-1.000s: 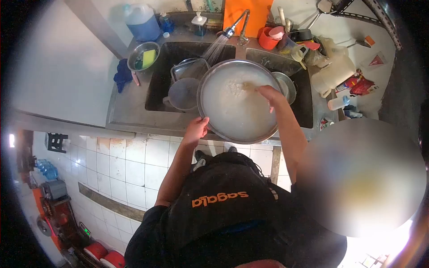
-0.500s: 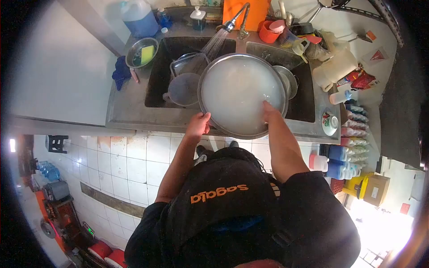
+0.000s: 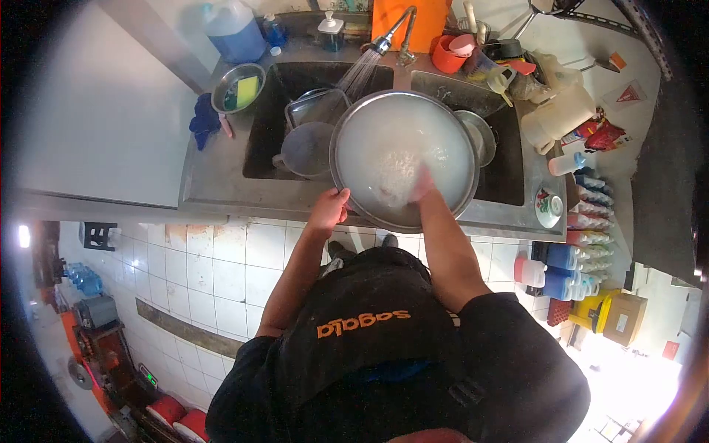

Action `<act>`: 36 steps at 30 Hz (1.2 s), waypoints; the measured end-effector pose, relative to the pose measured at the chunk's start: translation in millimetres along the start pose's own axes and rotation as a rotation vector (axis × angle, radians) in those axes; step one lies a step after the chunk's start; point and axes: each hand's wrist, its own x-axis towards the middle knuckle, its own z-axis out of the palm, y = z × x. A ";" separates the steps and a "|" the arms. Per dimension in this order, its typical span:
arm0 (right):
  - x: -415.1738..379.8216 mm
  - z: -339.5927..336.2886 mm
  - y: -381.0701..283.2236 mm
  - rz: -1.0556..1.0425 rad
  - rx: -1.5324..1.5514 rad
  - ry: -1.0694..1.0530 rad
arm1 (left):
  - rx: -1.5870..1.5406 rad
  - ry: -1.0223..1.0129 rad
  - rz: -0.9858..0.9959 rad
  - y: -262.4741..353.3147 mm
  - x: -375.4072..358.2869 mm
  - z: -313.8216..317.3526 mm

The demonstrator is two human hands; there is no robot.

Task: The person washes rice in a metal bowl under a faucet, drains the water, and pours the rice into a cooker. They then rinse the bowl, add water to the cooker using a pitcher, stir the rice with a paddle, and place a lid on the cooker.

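Observation:
A large round metal bowl [image 3: 385, 220] full of cloudy white water [image 3: 377, 133] sits over the sink's front edge and divider. My left hand [image 3: 329, 210] is closed on the bowl's left front rim, thumb on top. My right hand [image 3: 422, 184] reaches into the water near the front middle; its fingers are under the surface and smeared by motion. Pale grains [image 3: 399, 168] show in the stirred water beside it. Left of the bowl, a translucent pitcher [image 3: 306, 148] stands in the left basin. A metal pot [image 3: 478, 136] is partly hidden on the right.
A faucet [image 3: 380, 44] sprays water into the left basin. A small bowl [image 3: 219, 100] with a yellow-green sponge [image 3: 248, 90] is on the left counter. An orange board [image 3: 406, 22], red container [image 3: 445, 57], beige jug [image 3: 565, 114] and patterned bowl [image 3: 547, 209] surround the sink.
My right hand has moved left and deeper through the water, from the bowl's right side toward its middle, churning it. My left hand stays on the rim.

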 end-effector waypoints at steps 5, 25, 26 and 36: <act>-2.1 45.6 -14.1 -0.103 -0.083 -0.028 | -0.002 -0.013 0.016 0.1 0.5 0.5; 113.9 12.7 -56.0 -0.500 -2.199 0.699 | -0.048 0.031 0.025 -6.3 3.4 2.6; 120.6 0.7 -56.7 -0.610 -2.147 0.727 | -0.050 0.029 0.034 -7.5 4.6 1.9; -16.4 100.9 -38.4 -0.305 -1.617 0.250 | -0.032 0.024 -0.018 -6.4 5.7 -0.2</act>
